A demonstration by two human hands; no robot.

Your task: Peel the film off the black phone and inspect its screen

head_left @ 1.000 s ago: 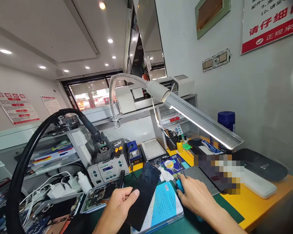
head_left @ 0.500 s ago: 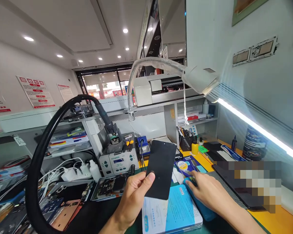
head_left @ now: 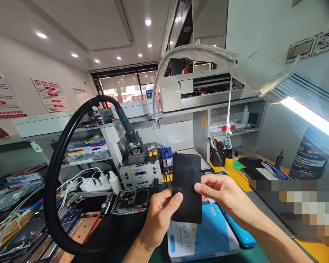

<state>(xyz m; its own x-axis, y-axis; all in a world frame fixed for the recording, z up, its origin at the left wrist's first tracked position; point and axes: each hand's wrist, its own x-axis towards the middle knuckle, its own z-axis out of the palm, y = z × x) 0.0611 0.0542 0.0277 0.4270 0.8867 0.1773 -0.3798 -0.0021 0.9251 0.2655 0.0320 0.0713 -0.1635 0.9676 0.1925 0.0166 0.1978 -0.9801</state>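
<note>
Above the green mat's near edge, head view | blue-and-white box (head_left: 205, 233) lies beneath, opened phone (head_left: 131, 200) and soldering station (head_left: 139, 171) behind | black screen panel (head_left: 186, 187) upright, long axis vertical | left hand (head_left: 160, 213) grips its lower left edge | right hand (head_left: 224, 193) pinches its right edge.

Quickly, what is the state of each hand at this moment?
Left hand: closed on the black phone screen, thumb on its front.
Right hand: fingertips touch the screen's right edge; grip cannot be told.
</note>
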